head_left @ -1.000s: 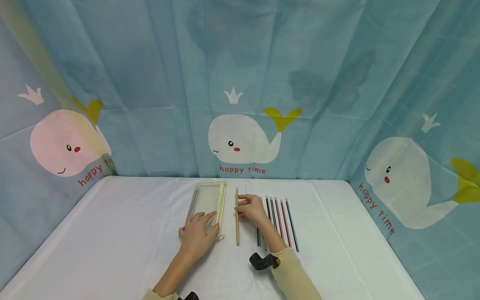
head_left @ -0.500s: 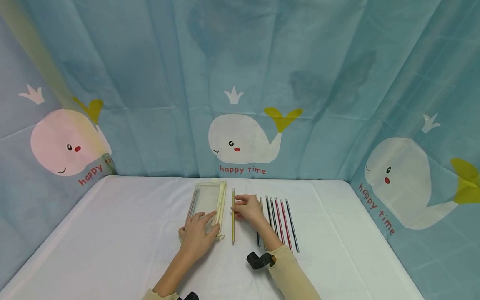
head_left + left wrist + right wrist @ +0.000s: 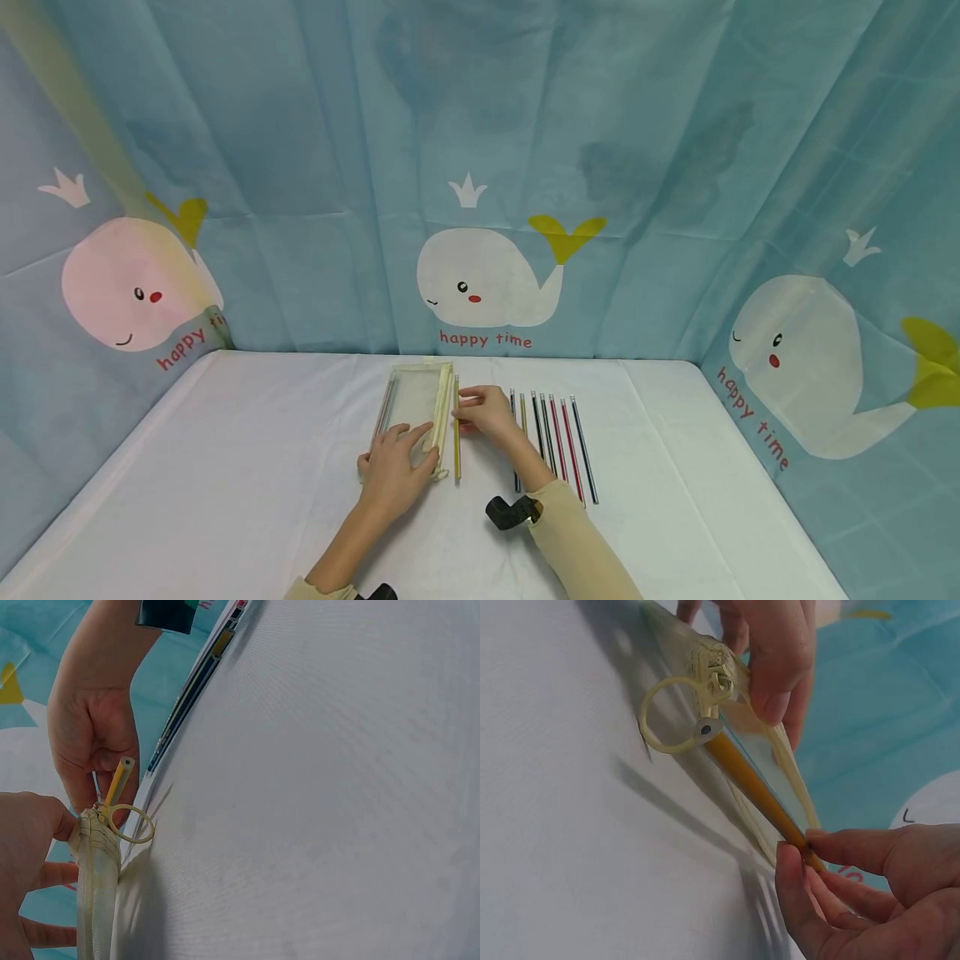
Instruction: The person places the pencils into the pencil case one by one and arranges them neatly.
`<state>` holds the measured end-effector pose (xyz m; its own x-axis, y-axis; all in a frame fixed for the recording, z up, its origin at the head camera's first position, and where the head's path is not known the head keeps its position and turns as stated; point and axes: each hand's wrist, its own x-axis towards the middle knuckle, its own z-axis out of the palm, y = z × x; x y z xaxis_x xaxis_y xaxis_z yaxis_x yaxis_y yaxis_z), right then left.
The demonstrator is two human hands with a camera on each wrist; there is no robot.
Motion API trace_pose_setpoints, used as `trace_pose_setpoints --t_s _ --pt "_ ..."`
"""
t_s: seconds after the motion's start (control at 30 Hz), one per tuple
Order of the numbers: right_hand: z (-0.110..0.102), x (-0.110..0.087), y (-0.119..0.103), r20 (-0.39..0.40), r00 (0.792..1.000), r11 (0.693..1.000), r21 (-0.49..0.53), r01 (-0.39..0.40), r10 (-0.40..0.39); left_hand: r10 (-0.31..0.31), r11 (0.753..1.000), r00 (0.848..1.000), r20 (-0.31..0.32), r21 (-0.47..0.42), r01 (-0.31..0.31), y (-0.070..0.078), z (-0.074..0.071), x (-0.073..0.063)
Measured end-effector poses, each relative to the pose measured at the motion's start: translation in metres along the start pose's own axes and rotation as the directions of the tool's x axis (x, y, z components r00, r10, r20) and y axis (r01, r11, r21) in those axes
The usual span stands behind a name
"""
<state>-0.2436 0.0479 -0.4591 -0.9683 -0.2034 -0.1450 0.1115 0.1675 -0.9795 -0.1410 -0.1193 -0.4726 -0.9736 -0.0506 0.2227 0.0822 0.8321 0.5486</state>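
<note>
A clear zip pencil pouch (image 3: 415, 392) with a cream zip edge lies on the white table. My left hand (image 3: 399, 471) is over its near part, gripping it with the thumb at the zip edge, and the mouth gapes beside that thumb. A ring pull (image 3: 665, 712) hangs at the zip's near end. My right hand (image 3: 491, 417) pinches a yellow pencil (image 3: 457, 450) between thumb and fingertips. In the head view the pencil runs right along the pouch's zip side. In the right wrist view it overlaps the gaping mouth (image 3: 780, 780).
Several pencils (image 3: 573, 442), dark, red and yellow, lie side by side to the right, partly under my right forearm. Slim pencils (image 3: 386, 408) show along the pouch's left side. A blue whale-print curtain (image 3: 480, 150) stands around the white table (image 3: 225, 467).
My right hand has carried the yellow pencil leftward, from a gap away up to the pouch's zip edge. My left hand and the pouch keep their place.
</note>
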Motion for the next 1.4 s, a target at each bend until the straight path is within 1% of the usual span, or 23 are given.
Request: trace_pose_setpoints --t_s 0.3,0.5,0.73,0.97,1.23,1.4 --pt "0.007 0.007 -0.005 0.017 1.0 1.0 0.003 -0.007 0.007 0.001 1.0 1.0 -0.012 0.003 0.0 0.0 0.0 0.0" --pt "0.012 0.014 -0.006 0.014 1.0 1.0 0.005 -0.013 0.013 -0.003 1.0 1.0 -0.013 0.003 0.003 -0.001 0.002 0.001" --pt "0.017 0.024 -0.003 0.0 0.999 0.999 0.037 -0.039 0.039 -0.007 1.0 1.0 -0.005 -0.015 0.007 0.0 0.002 0.002" --pt "0.021 0.027 -0.002 -0.02 0.998 0.995 0.077 -0.061 0.062 -0.005 1.0 1.0 -0.016 -0.021 0.004 0.0 0.002 0.002" --pt "0.027 0.028 0.0 -0.026 0.998 0.993 0.104 -0.048 0.051 -0.007 1.0 1.0 -0.009 -0.023 0.007 0.0 0.003 0.0" --pt "0.031 0.029 0.003 -0.023 0.999 0.995 0.092 -0.037 0.039 -0.01 1.0 1.0 -0.014 -0.027 0.009 0.001 0.003 0.0"
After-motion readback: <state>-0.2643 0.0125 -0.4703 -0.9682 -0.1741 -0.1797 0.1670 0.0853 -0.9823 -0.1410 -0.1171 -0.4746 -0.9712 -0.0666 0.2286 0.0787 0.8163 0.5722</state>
